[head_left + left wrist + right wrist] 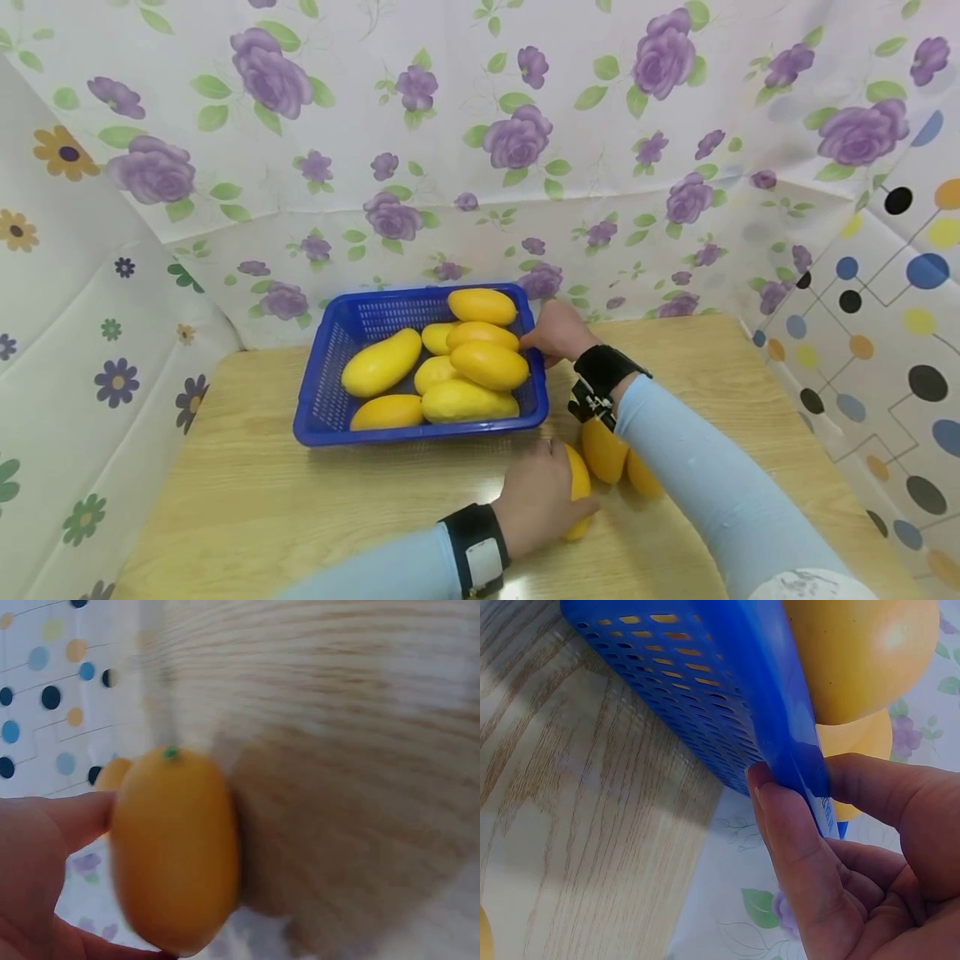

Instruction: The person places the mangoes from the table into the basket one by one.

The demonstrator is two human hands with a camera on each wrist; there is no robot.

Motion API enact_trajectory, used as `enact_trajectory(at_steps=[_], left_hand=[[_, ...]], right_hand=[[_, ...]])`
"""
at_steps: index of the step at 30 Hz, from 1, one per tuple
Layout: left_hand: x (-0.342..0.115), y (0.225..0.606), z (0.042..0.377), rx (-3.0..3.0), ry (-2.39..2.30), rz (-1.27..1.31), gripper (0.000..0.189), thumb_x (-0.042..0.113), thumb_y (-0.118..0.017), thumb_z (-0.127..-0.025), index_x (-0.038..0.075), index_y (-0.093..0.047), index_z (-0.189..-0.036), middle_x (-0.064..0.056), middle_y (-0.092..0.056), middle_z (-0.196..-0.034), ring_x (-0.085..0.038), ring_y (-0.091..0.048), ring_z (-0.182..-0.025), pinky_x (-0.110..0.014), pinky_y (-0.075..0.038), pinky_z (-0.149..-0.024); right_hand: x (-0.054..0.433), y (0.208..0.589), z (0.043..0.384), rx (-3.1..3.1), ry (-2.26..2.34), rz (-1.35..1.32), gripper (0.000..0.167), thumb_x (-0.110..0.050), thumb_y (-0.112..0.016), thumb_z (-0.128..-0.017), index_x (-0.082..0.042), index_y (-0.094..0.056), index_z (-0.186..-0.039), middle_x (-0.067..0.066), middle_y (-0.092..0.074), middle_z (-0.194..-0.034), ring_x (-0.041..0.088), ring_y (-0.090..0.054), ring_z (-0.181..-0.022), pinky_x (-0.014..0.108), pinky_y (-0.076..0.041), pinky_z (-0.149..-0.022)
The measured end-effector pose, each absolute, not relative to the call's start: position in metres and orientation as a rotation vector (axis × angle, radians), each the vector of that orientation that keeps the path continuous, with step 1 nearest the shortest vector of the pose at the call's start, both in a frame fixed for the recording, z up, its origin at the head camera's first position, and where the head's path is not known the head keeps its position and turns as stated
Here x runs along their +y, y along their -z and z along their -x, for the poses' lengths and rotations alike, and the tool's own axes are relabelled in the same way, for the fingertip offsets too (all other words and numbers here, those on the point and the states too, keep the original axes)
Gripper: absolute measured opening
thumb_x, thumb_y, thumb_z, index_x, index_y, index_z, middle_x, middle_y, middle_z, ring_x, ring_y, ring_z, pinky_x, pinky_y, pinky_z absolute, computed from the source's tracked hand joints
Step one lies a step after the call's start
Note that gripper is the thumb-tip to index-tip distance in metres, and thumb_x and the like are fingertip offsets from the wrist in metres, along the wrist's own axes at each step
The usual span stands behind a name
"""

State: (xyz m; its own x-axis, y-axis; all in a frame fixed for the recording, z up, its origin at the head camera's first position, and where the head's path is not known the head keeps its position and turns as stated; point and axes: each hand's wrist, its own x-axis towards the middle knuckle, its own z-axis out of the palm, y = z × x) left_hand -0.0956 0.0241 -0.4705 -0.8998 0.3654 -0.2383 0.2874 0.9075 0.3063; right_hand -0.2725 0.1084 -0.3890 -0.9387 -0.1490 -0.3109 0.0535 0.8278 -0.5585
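Observation:
A blue plastic basket (330,437) with perforated walls holds several yellow mangoes, some piled at its right side. My right hand (561,332) pinches the basket's right rim; in the right wrist view the thumb lies on the inner side and the fingers (791,817) on the outer side. Below the basket's front right corner, my left hand (536,500) grips a mango (176,851) with thumb and fingers on opposite sides. Two more mangoes (602,450) lie on the table just right of it, partly hidden by the right forearm.
The wooden table (247,500) carries the basket near its back edge. A white cloth with purple flowers (420,158) hangs behind. Side sheets stand at left and right, the right one with coloured dots (847,400). My right forearm (712,467) crosses over the loose mangoes.

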Motion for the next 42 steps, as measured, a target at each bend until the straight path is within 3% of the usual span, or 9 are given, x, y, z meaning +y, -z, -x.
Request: enact_trajectory(at_steps=[5, 12, 18, 21, 25, 31, 37, 42], left_hand=[[0.026, 0.476, 0.095, 2.768, -0.380, -0.450, 0.092, 0.070, -0.060, -0.072, 0.005, -0.041, -0.134, -0.007, -0.058, -0.109, -0.013, -0.057, -0.084, -0.032, -0.051, -0.063], [0.016, 0.470, 0.091, 2.764, -0.373, -0.530, 0.063, 0.042, -0.074, -0.066, 0.010, -0.050, -0.115, 0.000, -0.051, -0.086, -0.011, -0.049, -0.072, -0.030, -0.043, -0.052], [0.006, 0.465, 0.086, 2.783, -0.387, -0.602, 0.069, 0.035, -0.077, -0.063, 0.012, -0.051, -0.123, -0.005, -0.059, -0.105, -0.014, -0.058, -0.086, -0.032, -0.048, -0.058], [-0.002, 0.465, 0.086, 2.759, -0.433, -0.617, 0.061, 0.030, -0.078, -0.061, 0.013, -0.054, -0.115, 0.002, -0.058, -0.094, -0.011, -0.055, -0.078, -0.029, -0.045, -0.057], [-0.014, 0.467, 0.087, 2.749, -0.463, -0.637, 0.056, 0.029, -0.079, -0.059, 0.014, -0.055, -0.107, 0.006, -0.055, -0.085, -0.010, -0.052, -0.072, -0.028, -0.044, -0.058], [-0.035, 0.460, 0.085, 2.718, -0.454, -0.644, 0.062, 0.030, -0.078, -0.060, 0.012, -0.057, -0.115, 0.003, -0.060, -0.089, -0.011, -0.055, -0.075, -0.029, -0.046, -0.059], [-0.054, 0.429, 0.082, 2.659, -0.559, -0.642, 0.065, 0.042, -0.077, -0.066, 0.017, -0.055, -0.122, 0.004, -0.062, -0.100, -0.009, -0.056, -0.081, -0.030, -0.047, -0.066], [-0.071, 0.393, 0.085, 2.706, -0.597, -0.717, 0.064, 0.045, -0.077, -0.064, 0.023, -0.055, -0.121, 0.009, -0.062, -0.101, -0.007, -0.055, -0.083, -0.029, -0.046, -0.068]], right_hand=[[0.107, 0.389, 0.272, 2.663, 0.823, 0.074, 0.030, -0.026, -0.072, -0.079, 0.003, -0.065, -0.071, 0.012, -0.066, -0.059, 0.021, -0.065, -0.048, 0.039, -0.056, -0.058], [0.107, 0.389, 0.274, 2.662, 0.807, 0.063, 0.030, -0.026, -0.073, -0.078, 0.001, -0.063, -0.072, 0.011, -0.066, -0.061, 0.020, -0.065, -0.047, 0.033, -0.054, -0.051], [0.109, 0.390, 0.275, 2.660, 0.805, 0.058, 0.029, -0.026, -0.073, -0.078, 0.001, -0.062, -0.074, 0.011, -0.066, -0.061, 0.021, -0.066, -0.049, 0.031, -0.054, -0.048], [0.111, 0.390, 0.275, 2.657, 0.799, 0.055, 0.029, -0.026, -0.072, -0.078, 0.001, -0.062, -0.074, 0.011, -0.065, -0.061, 0.022, -0.066, -0.050, 0.030, -0.053, -0.048], [0.113, 0.388, 0.274, 2.652, 0.802, 0.072, 0.029, -0.025, -0.072, -0.078, 0.002, -0.063, -0.073, 0.011, -0.065, -0.060, 0.022, -0.067, -0.050, 0.030, -0.053, -0.048], [0.109, 0.388, 0.273, 2.653, 0.827, 0.070, 0.028, -0.024, -0.073, -0.077, 0.002, -0.062, -0.076, 0.012, -0.067, -0.064, 0.023, -0.067, -0.050, 0.031, -0.053, -0.047], [0.108, 0.390, 0.275, 2.656, 0.848, 0.068, 0.029, -0.024, -0.074, -0.077, 0.002, -0.061, -0.076, 0.012, -0.067, -0.064, 0.023, -0.066, -0.050, 0.031, -0.053, -0.047], [0.109, 0.391, 0.274, 2.667, 0.838, 0.067, 0.029, -0.025, -0.073, -0.077, 0.002, -0.062, -0.075, 0.013, -0.067, -0.064, 0.024, -0.067, -0.052, 0.030, -0.053, -0.047]])
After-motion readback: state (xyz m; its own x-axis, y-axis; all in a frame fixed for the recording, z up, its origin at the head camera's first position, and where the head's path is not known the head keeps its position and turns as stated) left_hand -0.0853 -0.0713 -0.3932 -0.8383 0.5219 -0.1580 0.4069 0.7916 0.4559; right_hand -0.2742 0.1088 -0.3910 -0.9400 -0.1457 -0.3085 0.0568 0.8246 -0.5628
